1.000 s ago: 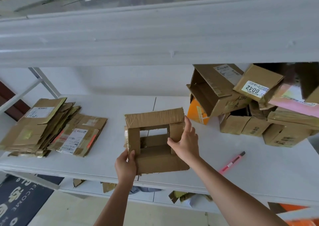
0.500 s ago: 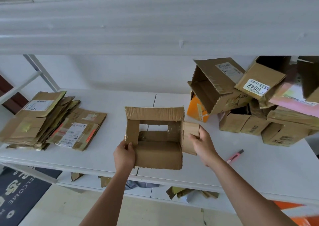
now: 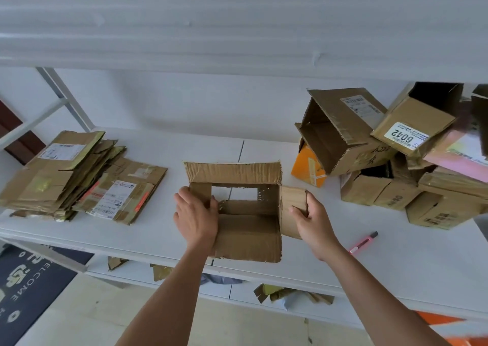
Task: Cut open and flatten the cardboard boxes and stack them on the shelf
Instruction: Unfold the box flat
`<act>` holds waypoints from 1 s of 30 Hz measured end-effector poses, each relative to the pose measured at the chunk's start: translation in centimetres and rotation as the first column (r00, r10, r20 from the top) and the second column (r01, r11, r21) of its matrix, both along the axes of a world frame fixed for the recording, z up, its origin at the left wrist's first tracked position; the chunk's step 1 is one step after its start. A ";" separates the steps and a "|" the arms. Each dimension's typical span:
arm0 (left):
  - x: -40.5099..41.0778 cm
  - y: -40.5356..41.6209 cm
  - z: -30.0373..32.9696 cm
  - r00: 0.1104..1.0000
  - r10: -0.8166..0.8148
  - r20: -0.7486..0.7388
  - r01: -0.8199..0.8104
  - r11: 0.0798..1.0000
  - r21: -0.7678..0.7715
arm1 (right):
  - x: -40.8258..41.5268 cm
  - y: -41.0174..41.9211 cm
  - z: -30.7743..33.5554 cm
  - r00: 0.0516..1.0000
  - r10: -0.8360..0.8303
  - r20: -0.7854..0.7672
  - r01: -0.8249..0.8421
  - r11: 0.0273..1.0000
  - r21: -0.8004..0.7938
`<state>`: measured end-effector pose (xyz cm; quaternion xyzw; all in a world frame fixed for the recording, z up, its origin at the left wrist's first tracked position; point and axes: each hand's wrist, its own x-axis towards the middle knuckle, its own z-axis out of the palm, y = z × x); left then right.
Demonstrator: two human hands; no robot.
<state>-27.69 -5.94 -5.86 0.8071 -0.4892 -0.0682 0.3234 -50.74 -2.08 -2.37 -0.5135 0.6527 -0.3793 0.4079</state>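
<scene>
An open brown cardboard box [image 3: 245, 237] sits on the white shelf [image 3: 158, 229] in the middle, its flaps spread and its far flap standing up. My left hand [image 3: 196, 216] grips the box's left side flap, thumb hooked over its inner edge. My right hand [image 3: 311, 221] pinches the right side flap, which is folded outward. A stack of flattened boxes [image 3: 66, 176] lies at the left of the shelf. A pile of unflattened boxes [image 3: 396, 155] fills the right end.
A pink utility knife [image 3: 363, 242] lies on the shelf to the right of my right hand. The upper shelf's white underside [image 3: 237, 28] hangs low overhead. Cardboard scraps [image 3: 277, 291] lie on the lower shelf. A dark welcome mat [image 3: 29, 287] covers the floor at left.
My right hand has pulled the box's right flap from over the opening out to the side. My left hand has moved up from the near corner onto the left flap.
</scene>
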 end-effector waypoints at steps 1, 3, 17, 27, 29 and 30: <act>0.1 0.1 -0.1 1.000 -0.007 0.005 0.007 1.000 0.001 | -0.1 0.0 0.1 1.000 -0.004 -0.007 0.004 1.000 0.004; 0.2 0.4 -0.4 1.000 -0.011 0.012 0.011 1.000 0.017 | -0.3 0.1 0.2 1.000 -0.001 -0.020 0.001 1.000 -0.001; 1.2 0.9 -0.4 0.950 -0.126 -0.287 0.139 0.990 0.025 | 0.2 -0.5 0.3 1.000 0.003 -0.001 -0.003 1.000 -0.022; 2.7 1.6 0.7 0.606 -0.335 -0.722 0.381 0.918 -0.106 | -1.9 -0.6 0.1 0.999 -0.035 0.006 0.035 0.999 -0.037; 4.4 2.4 0.8 0.444 -0.291 -0.848 0.396 0.912 -0.106 | -2.8 -0.4 0.1 1.000 0.012 0.001 -0.012 0.995 -0.094; 5.3 2.9 0.7 0.363 -0.259 -0.895 0.407 0.908 -0.098 | -3.2 -0.3 0.0 0.999 0.053 -0.004 -0.053 0.992 -0.115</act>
